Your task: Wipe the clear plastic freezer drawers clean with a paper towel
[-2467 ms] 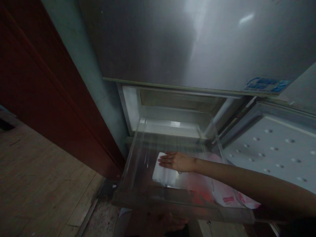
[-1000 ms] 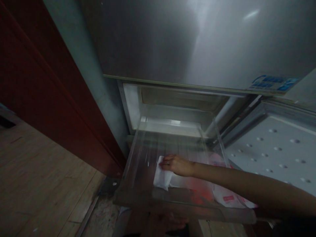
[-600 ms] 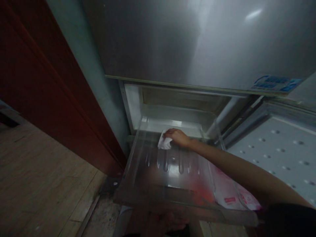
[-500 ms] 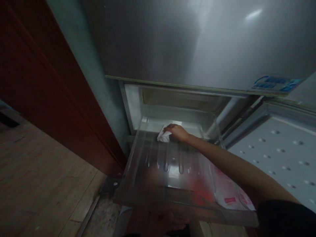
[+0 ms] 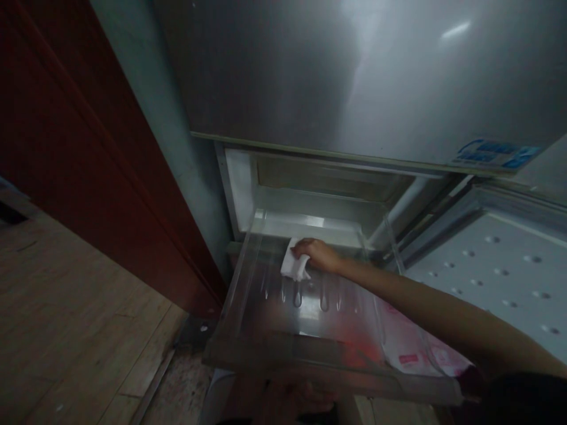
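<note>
My right hand [image 5: 319, 255] reaches in from the right and is closed around a folded white tissue [image 5: 294, 265]. The tissue lies against the ribbed floor of a clear plastic drawer [image 5: 270, 301], near its back half. The drawer is pulled out of the lower fridge compartment [image 5: 310, 200] and juts toward me. My left hand [image 5: 310, 394] is low at the drawer's front edge, dim and partly hidden by the plastic. How its fingers are placed there is unclear.
The steel upper fridge door [image 5: 283, 77] hangs above. To the right, the lower door [image 5: 500, 265] stands wide open. White-and-pink packaging [image 5: 407, 348] shows through the drawer's right side. A red-brown wooden door frame [image 5: 133, 177] and a tiled floor [image 5: 80, 319] lie at left.
My right hand has drawn the tissue toward me along the drawer floor, and more of the tissue shows spread below the fingers. My left hand has barely moved.
</note>
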### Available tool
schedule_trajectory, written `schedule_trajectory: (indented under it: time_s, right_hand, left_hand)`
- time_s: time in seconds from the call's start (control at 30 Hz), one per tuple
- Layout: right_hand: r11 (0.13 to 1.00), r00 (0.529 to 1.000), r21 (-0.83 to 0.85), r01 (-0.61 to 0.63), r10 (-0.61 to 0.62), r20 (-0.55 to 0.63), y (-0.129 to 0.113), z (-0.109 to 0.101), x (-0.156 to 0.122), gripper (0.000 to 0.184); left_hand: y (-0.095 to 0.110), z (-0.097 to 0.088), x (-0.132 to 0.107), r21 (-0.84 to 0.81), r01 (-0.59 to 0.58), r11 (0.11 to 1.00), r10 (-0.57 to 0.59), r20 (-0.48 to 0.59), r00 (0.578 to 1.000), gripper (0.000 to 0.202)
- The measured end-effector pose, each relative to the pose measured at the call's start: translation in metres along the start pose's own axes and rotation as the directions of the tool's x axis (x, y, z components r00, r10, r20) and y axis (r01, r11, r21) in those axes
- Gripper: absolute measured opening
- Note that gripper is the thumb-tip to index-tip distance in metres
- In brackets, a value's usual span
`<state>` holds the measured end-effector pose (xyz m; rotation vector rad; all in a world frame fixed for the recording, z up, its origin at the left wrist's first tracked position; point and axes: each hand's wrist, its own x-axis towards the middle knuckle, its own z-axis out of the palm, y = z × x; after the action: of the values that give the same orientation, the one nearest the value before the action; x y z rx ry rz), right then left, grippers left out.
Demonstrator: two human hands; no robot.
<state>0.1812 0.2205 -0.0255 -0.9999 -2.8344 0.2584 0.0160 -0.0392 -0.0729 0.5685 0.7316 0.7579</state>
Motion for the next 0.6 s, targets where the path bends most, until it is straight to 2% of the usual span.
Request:
schedule_trajectory:
  time_s: [0.17,0.33,0.47,0.6]
  right_hand:
    - [0.985,0.982,0.059,0.164,-0.169,0.084,-0.039,0.022,-0.034,0.022]
    - [0.937,0.93,0.084,0.34,-0.348,0.115,-0.066,0.043,-0.055,0.017]
    - [0.931,0.92,0.081,0.357,-0.365,0.141,-0.069,0.045,-0.054,0.017]
    - [0.95,0.937,0.064,0.307,-0.313,0.156,-0.054,0.031,-0.04,0.016]
  left_hand:
    - [-0.004,0.0,0.003,-0.065,-0.005,0.998,0.004,-0.016,1.0,0.062]
    - [-0.002,-0.001,0.0,0.063,0.05,0.997,-0.047,-0.05,0.998,0.072]
    - [0.003,-0.001,-0.002,0.096,0.062,0.993,-0.057,-0.052,0.997,0.073]
    - [0.004,-0.001,-0.002,0.096,0.069,0.993,-0.064,-0.054,0.997,0.071]
